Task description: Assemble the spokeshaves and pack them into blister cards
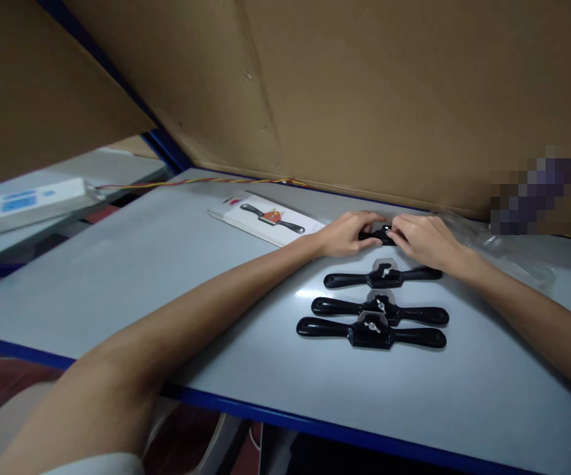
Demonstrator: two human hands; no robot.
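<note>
While three black spokeshaves lay in a neat row on the grey table, both hands worked on a fourth one at the far end of that row, near the cardboard wall. The left hand curled over the left handle of this far spokeshave, and the right hand covered its right handle, so only the dark middle body showed between the fingertips. Both sets of fingers were bent round the tool, gripping or pressing it against the tabletop; whether it was lifted clear could not be told. By my judgement the step in hand was handling or adjusting this piece at its centre, and any further move would call for a steady two-handed hold so the tool stayed level. The nearest spokeshave, the middle one and the third lay untouched, just short of the hands. A printed card lay to the left, and clear plastic wrapping lay to the right.
</note>
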